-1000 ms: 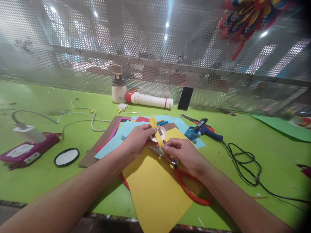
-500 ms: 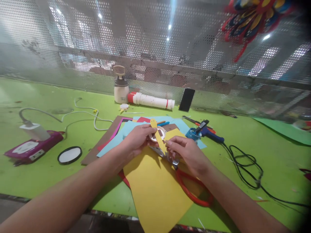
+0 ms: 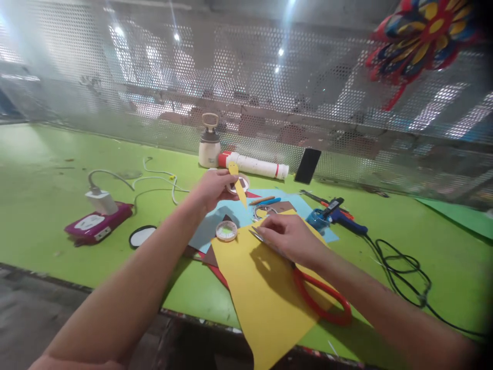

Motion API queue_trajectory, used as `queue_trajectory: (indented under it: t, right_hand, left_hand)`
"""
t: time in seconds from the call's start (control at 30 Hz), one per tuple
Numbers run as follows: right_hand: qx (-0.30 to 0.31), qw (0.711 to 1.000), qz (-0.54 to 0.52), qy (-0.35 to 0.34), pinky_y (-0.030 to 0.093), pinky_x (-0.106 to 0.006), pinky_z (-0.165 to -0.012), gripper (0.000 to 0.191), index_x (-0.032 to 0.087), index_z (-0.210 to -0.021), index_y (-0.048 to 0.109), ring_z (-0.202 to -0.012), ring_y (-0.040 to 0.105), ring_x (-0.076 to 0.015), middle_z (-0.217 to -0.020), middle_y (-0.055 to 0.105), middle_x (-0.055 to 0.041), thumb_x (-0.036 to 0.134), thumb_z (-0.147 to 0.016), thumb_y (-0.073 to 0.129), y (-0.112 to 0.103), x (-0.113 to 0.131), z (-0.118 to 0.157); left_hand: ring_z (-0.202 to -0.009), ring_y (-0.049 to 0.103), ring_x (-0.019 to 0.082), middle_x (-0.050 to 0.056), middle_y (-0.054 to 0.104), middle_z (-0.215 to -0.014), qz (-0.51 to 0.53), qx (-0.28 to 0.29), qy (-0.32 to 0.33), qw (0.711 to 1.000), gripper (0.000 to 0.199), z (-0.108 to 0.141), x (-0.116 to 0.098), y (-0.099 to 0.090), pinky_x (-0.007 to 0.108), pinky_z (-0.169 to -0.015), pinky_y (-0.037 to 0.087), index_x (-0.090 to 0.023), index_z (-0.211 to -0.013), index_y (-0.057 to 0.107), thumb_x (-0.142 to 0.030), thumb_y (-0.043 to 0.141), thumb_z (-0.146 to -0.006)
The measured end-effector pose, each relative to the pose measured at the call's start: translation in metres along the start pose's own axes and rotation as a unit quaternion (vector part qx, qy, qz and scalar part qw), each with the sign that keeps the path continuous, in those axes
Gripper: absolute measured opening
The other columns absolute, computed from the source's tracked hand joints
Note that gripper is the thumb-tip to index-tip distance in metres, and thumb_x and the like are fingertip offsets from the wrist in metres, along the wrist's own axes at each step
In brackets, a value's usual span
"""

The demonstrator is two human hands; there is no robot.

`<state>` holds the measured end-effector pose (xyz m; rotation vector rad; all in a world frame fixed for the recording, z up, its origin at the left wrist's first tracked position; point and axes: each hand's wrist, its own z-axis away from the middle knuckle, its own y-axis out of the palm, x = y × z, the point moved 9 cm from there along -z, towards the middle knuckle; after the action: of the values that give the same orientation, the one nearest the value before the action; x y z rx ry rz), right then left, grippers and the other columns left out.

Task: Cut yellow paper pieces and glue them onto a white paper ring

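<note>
Green tabletop [image 3: 404,246] ran beneath everything, with a yellow sheet [image 3: 283,308] sloping over its near edge. Scissors [image 3: 308,298] showed above that sheet, red handle to the near right, blade tips to the far left. Over the blades was the right hand [image 3: 290,236], fingers curled; I could not tell whether its grip held the blades or merely covered them. Farther left, the left hand [image 3: 215,189] was raised, its grip pinching a white-rimmed round piece [image 3: 244,182] and, across it, a narrow yellow strip [image 3: 239,191] with its pointed near end free. The step in hand, I judged, was setting the strip against the round piece. Continuing called for a firm left pinch and right fingers kept off the blade tips.
</note>
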<state>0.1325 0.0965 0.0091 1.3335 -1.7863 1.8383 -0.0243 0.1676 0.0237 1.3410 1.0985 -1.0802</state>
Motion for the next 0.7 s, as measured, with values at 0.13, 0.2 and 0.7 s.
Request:
queue_trajectory:
  t: [0.13,0.2,0.7]
  right_hand:
    - [0.043,0.983,0.149,-0.095,0.042,-0.04,-0.082,0.012,0.017,-0.088,0.069,-0.09,0.055,-0.0245,-0.089,0.064,-0.009,0.023,-0.081,0.061,0.033,0.032,-0.018]
    - [0.049,0.97,0.208,-0.115,0.041,-0.045,-0.086,0.021,0.016,-0.098,0.068,-0.097,0.052,-0.0295,-0.094,0.064,-0.013,0.029,-0.082,0.063,0.05,0.037,-0.025]
    - [0.03,0.964,0.233,-0.127,0.05,-0.035,-0.081,0.038,0.02,-0.125,0.051,-0.092,0.058,-0.0205,-0.108,0.058,-0.0087,0.034,-0.09,0.057,0.044,0.03,-0.001]
  left_hand:
    - [-0.052,0.061,0.012,0.006,0.066,-0.067,0.01,-0.002,0.002,1.0,0.009,-0.004,-0.002,-0.008,0.021,-0.046,0.051,-0.007,-0.078,0.068,-0.01,0.06,-0.075]
    - [-0.051,0.061,0.013,0.007,0.066,-0.065,0.015,-0.002,0.0,1.0,0.008,-0.005,0.0,-0.009,0.022,-0.046,0.052,-0.007,-0.077,0.067,-0.01,0.059,-0.075]
    - [-0.054,0.061,0.013,0.004,0.064,-0.064,0.021,0.008,0.021,1.0,0.006,-0.004,0.005,0.002,0.026,-0.053,0.055,-0.011,-0.075,0.066,-0.014,0.06,-0.075]
